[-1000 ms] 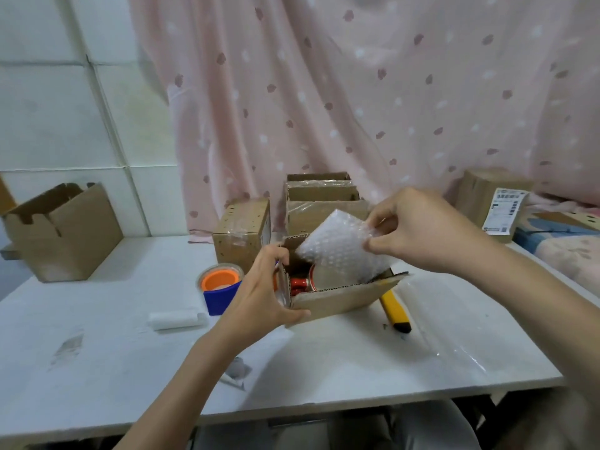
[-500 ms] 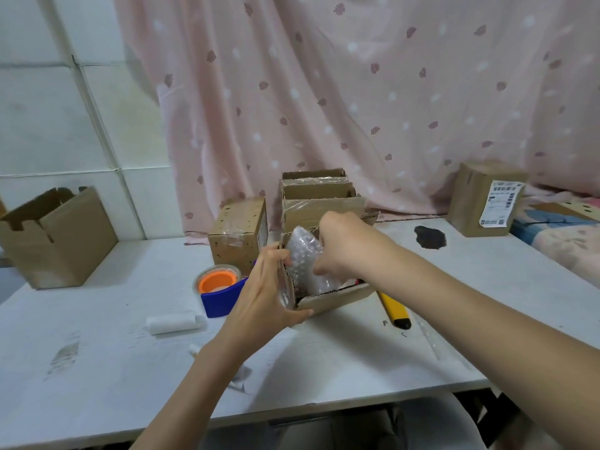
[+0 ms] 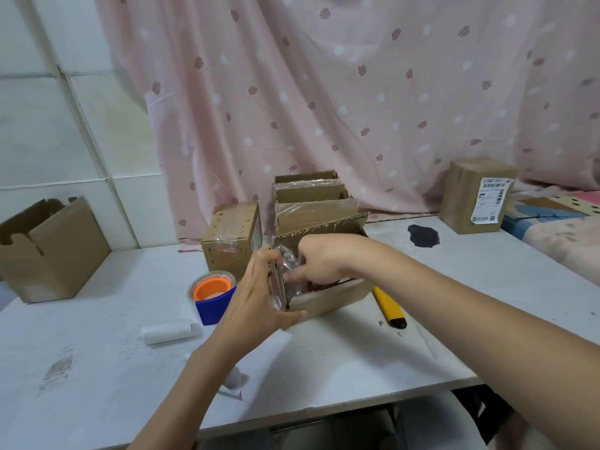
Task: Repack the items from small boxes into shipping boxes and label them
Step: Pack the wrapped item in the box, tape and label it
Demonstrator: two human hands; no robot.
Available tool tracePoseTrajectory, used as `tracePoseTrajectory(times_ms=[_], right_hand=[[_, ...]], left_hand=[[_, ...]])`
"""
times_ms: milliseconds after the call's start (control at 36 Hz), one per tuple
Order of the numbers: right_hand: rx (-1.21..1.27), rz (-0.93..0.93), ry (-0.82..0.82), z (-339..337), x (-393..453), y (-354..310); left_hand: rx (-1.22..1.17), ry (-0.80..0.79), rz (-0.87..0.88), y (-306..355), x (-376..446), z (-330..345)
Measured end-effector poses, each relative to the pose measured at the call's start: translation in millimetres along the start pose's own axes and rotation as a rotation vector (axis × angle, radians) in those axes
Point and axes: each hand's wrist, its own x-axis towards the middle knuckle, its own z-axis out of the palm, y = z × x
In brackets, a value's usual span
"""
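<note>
An open brown shipping box (image 3: 328,298) stands at the middle of the white table (image 3: 97,368). My left hand (image 3: 256,293) grips its left wall and front corner. My right hand (image 3: 319,259) is down inside the box, pressing a crumpled sheet of bubble wrap (image 3: 289,264) into it. The box's contents below the wrap are hidden. Behind it stand a closed small box (image 3: 232,237) and a row of taped small boxes (image 3: 311,203).
A tape dispenser (image 3: 212,297) with an orange core lies left of the box, with a white roll (image 3: 168,332) nearer me. A yellow utility knife (image 3: 388,306) lies to the right. An open carton (image 3: 48,248) sits far left, a labelled box (image 3: 477,194) far right.
My right hand lowered the bubble wrap from above the box into it and now presses deeper. My left hand kept its hold on the box.
</note>
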Motion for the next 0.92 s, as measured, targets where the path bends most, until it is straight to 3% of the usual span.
tracePoseTrajectory(times_ms=[83,194,250,333,528,694,917], right_hand=[[0.355,0.012,0.103,-7.9,-2.3,18.4],[0.663,0.012,0.432,-27.7,-16.4,47.0],[0.688,0.083,0.56,-32.7,-22.8,70.8],[0.448,0.253,0.652,-24.0,-26.4,113.9],[0.086,0.554,0.449,23.3,-31.5,173.1],[0.013,0.621,0.252,49.3,-35.4,174.1],[-0.082,0.63,0.195,57.4,-29.6,166.2]], left_hand=[[-0.023,-0.019,-0.033,-3.5,2.2,-3.5],[-0.038,-0.057,-0.063,-5.4,3.4,-10.6],[-0.052,-0.075,-0.069,-5.6,3.0,-14.1],[-0.066,-0.091,-0.066,-3.1,3.7,-17.6],[0.023,-0.166,-0.077,-1.3,10.7,-19.2],[0.054,-0.171,-0.105,-1.5,12.8,-16.9],[0.048,-0.185,-0.105,-1.4,14.2,-18.3]])
